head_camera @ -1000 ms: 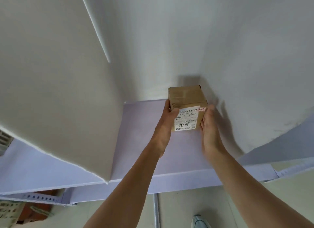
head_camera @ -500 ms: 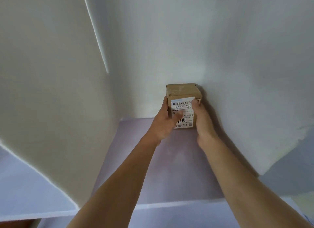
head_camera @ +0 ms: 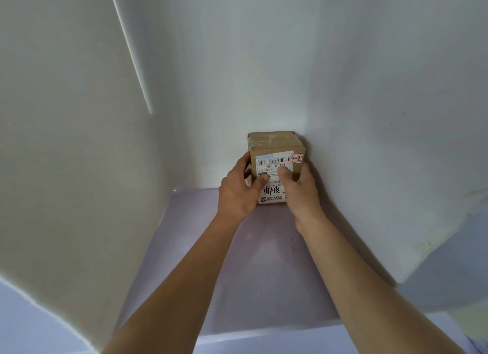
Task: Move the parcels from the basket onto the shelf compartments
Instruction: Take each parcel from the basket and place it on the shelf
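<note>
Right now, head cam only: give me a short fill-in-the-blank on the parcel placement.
1. The left grip and right grip hold the cardboard parcel with both ___ on its labelled front.
2. It sits at the back ___ corner of the compartment.
3. The red-edged sticker reads ___.
Missing: thumbs; right; 2-2.

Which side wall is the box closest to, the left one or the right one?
The right wall. The cardboard box sits in the back right corner next to it; the left wall stands far off across the purple shelf floor.
</note>
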The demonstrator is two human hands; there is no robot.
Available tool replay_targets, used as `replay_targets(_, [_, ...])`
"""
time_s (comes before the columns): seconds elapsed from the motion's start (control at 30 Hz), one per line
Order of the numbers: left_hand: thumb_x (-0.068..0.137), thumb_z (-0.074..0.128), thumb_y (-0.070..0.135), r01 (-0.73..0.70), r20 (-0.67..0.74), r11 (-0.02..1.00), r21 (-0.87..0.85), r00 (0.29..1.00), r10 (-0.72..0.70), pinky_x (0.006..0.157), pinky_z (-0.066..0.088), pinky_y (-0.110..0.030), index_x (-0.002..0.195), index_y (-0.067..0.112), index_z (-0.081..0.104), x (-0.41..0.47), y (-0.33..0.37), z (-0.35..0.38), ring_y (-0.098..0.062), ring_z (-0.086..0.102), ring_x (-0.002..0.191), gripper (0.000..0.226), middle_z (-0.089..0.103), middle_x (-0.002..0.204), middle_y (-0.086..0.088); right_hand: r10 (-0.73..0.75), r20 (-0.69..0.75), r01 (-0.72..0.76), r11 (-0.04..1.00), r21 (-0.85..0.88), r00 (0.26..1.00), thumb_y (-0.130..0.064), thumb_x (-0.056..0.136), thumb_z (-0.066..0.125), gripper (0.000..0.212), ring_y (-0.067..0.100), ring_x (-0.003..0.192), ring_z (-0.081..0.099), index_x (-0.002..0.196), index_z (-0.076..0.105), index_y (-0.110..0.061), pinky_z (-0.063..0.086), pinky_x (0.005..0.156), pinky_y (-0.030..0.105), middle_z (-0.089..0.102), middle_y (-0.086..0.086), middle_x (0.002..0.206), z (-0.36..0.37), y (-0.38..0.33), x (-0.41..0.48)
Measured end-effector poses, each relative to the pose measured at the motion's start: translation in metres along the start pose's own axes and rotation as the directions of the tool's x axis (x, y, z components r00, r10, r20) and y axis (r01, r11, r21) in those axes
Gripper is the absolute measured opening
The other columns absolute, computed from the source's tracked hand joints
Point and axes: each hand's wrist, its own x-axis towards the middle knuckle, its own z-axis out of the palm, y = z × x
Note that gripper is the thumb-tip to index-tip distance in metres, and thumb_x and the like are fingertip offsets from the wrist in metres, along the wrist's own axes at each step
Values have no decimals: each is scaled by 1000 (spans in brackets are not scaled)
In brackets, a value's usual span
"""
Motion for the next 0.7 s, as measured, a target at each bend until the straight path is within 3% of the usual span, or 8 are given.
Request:
replay_targets(0.13, [100, 73, 25, -5, -24, 999, 48, 1000, 6, 108, 54, -39, 152, 27, 53, -1, 5, 1, -15, 65, 130, 56, 72, 137, 7, -9, -31, 8, 999, -38, 999, -20, 105, 59, 29, 0, 90, 66, 134, 56, -18, 51, 65, 17, 68, -9, 107, 2, 0, 1])
replay_targets(0.2, [100, 71, 23, 13, 9, 998, 54, 1000, -13, 104, 53, -32, 152, 25, 53, -3, 11, -2, -15, 64, 130, 55, 70, 137, 8, 30, -26, -30, 999, -13, 999, -18, 103, 60, 27, 3, 88, 67, 130, 58, -18, 52, 61, 14, 69, -9, 105, 2, -5, 0])
replay_targets(0.27, [100, 67, 31, 89, 52, 996, 9, 995, -89, 102, 50, -30, 148, 25, 55, -2, 23, -8, -15, 63, 125, 50, 68, 134, 10, 104, 8, -104, 991, 79, 995, -27, 92, 66, 36, 18, 92, 75, 125, 64, -16, 60, 71, 27, 77, 4, 109, 0, -17, -1])
replay_targets(0.33, [96, 55, 56, 196, 94, 979, -48, 977, -191, 107, 51, -41, 139, 25, 59, 0, 38, -13, -19, 63, 119, 53, 68, 129, 8, 180, 66, -187, 973, 134, 981, -46, 77, 63, 54, 31, 97, 77, 119, 73, -14, 61, 83, 44, 80, 13, 109, 1, -30, 1])
replay_targets(0.47, [91, 40, 78, 290, 98, 957, -6, 953, -288, 105, 51, -50, 129, 18, 52, 12, 58, -9, -29, 63, 116, 72, 65, 121, -4, 256, 85, -268, 946, 181, 963, -73, 62, 66, 77, 40, 101, 77, 112, 80, -15, 60, 90, 55, 81, 15, 106, 8, -55, 9])
replay_targets(0.57, [98, 35, 68, 296, 74, 955, -3, 953, -295, 108, 50, -55, 135, 14, 47, 20, 63, -7, -34, 62, 121, 67, 64, 130, -10, 328, 49, -330, 916, 229, 943, -74, 55, 66, 87, 38, 98, 78, 117, 76, -15, 61, 79, 47, 80, 15, 107, 12, -62, 15])
replay_targets(0.7, [87, 29, 62, 325, 94, 946, 14, 941, -325, 107, 50, -57, 142, 16, 40, 25, 68, -8, -36, 60, 124, 73, 61, 135, -10, 341, 21, -339, 923, 181, 940, -53, 80, 67, 61, 31, 69, 75, 119, 74, -7, 56, 58, 33, 79, 13, 92, 12, -60, 20])
